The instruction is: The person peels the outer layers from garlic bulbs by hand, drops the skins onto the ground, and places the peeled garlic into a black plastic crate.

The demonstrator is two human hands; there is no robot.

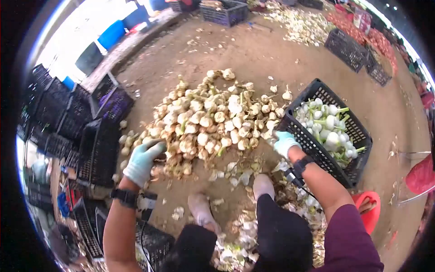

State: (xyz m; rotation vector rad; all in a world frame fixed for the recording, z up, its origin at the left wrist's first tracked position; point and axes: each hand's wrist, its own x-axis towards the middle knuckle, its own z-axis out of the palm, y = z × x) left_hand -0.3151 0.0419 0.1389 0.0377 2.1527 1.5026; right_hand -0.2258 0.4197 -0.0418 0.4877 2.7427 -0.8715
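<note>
Garlic heap [206, 119] between gloved left hand [141, 161] and right hand [285, 143], set well apart
Just beside the right hand stands a crate [312, 155] of white bulbs [332, 138]; whether either hand grips anything, I cannot tell. A light touch should spare the heap bruising.

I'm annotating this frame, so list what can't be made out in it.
All in the head view:
Left hand: palm side hidden by its own back; any hold unclear.
Right hand: fingertips blurred; grip unclear.
Garlic pile: lower bulbs covered by those on top.
Black crate: bottom hidden by the white bulbs.
Red object, far right: cut off by the edge.
</note>
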